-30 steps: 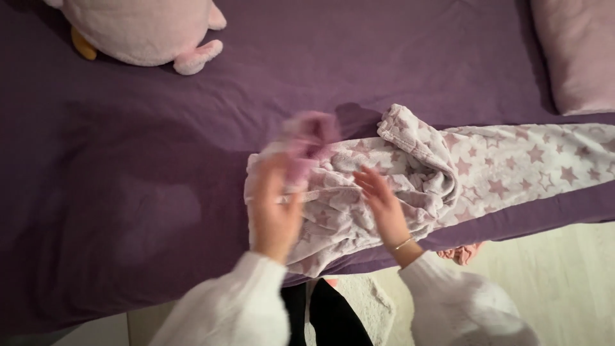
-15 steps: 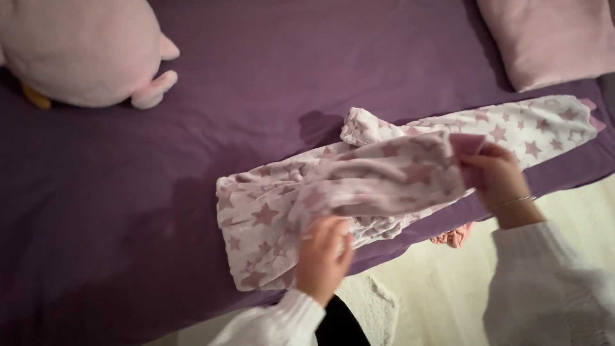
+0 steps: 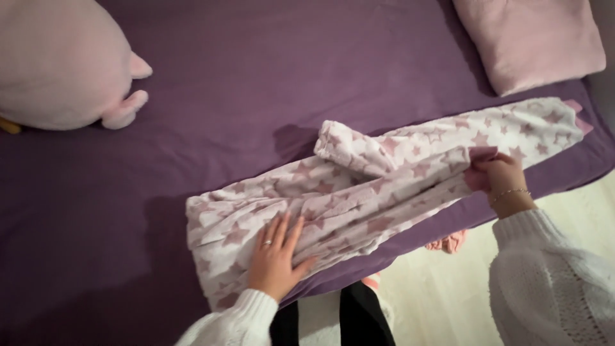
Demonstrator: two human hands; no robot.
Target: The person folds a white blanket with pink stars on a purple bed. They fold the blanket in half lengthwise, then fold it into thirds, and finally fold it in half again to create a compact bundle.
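Observation:
A fleecy pale-pink garment (image 3: 384, 173) with darker pink stars lies stretched across the purple bed sheet (image 3: 256, 83), running from lower left to upper right. My left hand (image 3: 277, 256) rests flat on its lower left part, fingers spread, a ring on one finger. My right hand (image 3: 500, 179), with a thin bracelet at the wrist, pinches the pink cuff of a folded-over sleeve or leg near the garment's right end. Both arms are in white knitted sleeves.
A big pink plush toy (image 3: 57, 64) sits at the upper left of the bed. A pink pillow (image 3: 532, 38) lies at the upper right. Below the bed edge are a pale floor (image 3: 442, 301), a small pink thing (image 3: 448, 242) and my dark-clad legs (image 3: 346, 320).
My right hand has drawn one part of the garment out to the right and laid it along the rest. My left hand went from gripping the fabric to lying flat on it.

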